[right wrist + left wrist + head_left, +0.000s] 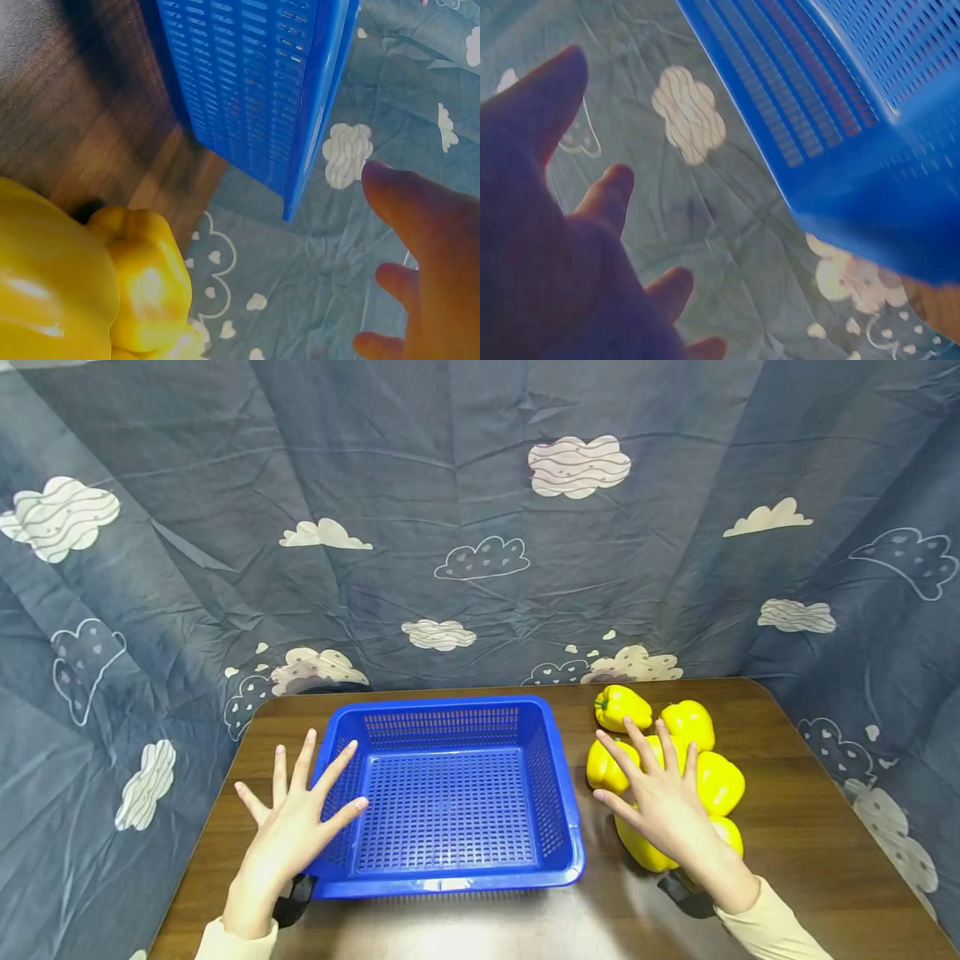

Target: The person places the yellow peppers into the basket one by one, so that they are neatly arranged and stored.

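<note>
A blue plastic basket with perforated walls and floor stands on the table, nothing inside it. My left hand is spread over the basket's left side, its fingers straight and holding nothing. On the right lies a cluster of several yellow bell peppers. Above them is my right hand, fingers fanned out and grasping nothing; it hides part of the cluster. In the left wrist view the left hand appears beside the basket. The right wrist view has the right hand apart from the peppers.
The brown wooden table carries the basket and peppers. A dark blue curtain with cloud prints hangs behind and at both sides, close to the table's back edge. A black strap sits under the right wrist.
</note>
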Available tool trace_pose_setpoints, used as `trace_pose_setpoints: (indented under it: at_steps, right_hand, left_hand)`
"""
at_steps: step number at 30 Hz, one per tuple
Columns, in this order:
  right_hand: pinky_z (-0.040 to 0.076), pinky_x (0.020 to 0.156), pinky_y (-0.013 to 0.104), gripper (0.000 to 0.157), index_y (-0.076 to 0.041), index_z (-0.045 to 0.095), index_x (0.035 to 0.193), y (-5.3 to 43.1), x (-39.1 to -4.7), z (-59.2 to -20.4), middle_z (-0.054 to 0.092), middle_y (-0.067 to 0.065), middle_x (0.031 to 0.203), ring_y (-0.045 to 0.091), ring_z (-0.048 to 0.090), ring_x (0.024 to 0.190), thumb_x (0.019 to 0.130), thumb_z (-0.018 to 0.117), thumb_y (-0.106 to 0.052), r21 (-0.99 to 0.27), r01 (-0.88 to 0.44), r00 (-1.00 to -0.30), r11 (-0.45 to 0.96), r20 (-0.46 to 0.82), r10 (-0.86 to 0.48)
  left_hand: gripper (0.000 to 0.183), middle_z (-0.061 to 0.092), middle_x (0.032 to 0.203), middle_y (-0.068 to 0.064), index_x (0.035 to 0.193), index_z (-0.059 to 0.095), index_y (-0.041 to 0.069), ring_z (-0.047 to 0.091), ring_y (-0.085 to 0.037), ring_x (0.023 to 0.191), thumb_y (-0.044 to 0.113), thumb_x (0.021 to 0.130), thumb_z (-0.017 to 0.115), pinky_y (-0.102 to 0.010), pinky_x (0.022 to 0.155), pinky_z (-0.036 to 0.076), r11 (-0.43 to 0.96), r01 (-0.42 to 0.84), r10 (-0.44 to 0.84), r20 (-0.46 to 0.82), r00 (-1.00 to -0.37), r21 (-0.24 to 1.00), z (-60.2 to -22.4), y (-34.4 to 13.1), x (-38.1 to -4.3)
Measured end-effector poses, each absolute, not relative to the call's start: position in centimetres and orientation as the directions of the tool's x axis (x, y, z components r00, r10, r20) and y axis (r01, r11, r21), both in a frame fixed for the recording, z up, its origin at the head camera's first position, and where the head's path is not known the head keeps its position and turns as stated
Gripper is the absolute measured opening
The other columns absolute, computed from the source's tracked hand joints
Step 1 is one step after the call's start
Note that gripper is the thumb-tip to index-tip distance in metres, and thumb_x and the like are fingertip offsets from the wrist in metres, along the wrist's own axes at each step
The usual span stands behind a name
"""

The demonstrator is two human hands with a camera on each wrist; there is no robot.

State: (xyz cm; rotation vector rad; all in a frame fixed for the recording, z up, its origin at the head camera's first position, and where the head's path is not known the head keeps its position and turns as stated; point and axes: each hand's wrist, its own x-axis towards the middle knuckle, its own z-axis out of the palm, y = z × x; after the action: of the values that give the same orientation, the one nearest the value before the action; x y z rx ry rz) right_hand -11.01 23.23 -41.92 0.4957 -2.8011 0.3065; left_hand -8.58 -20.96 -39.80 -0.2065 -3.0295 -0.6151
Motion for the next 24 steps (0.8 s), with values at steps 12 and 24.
trace_pose_setpoints:
  at_steps: [12, 24]
  right_hand:
    - [-0.002, 0.099, 0.073, 0.079, -0.026, 0.035, 0.147, 24.9, -10.3, -41.8, 0.027, 0.017, 0.150, 0.050, 0.015, 0.135, 0.080, 0.073, -0.040, -0.206, -0.434, -0.872, 0.877, 0.341, -0.352]
    - [0.002, 0.099, 0.074, 0.082, -0.022, 0.035, 0.148, 27.2, -9.1, -43.0, 0.027, 0.012, 0.152, 0.048, 0.021, 0.134, 0.078, 0.075, -0.037, -0.303, -0.495, -0.857, 0.814, 0.323, -0.401]
  left_hand:
    - [0.076, -0.012, 0.157, -0.018, 0.152, 0.019, 0.034, 0.004, -0.059, 0.133, 0.048, 0.089, 0.059, -0.084, 0.083, -0.004, 0.836, 0.127, 0.178, -0.045, -0.983, 0.534, -40.8, -24.4, -7.9]
    - [0.085, 0.002, 0.152, -0.033, 0.154, -0.002, 0.015, 0.027, -0.058, 0.127, 0.016, 0.094, 0.059, -0.055, 0.093, 0.042, 0.452, 0.108, 0.422, -0.106, -0.900, 0.885, -43.1, -27.2, -9.1]
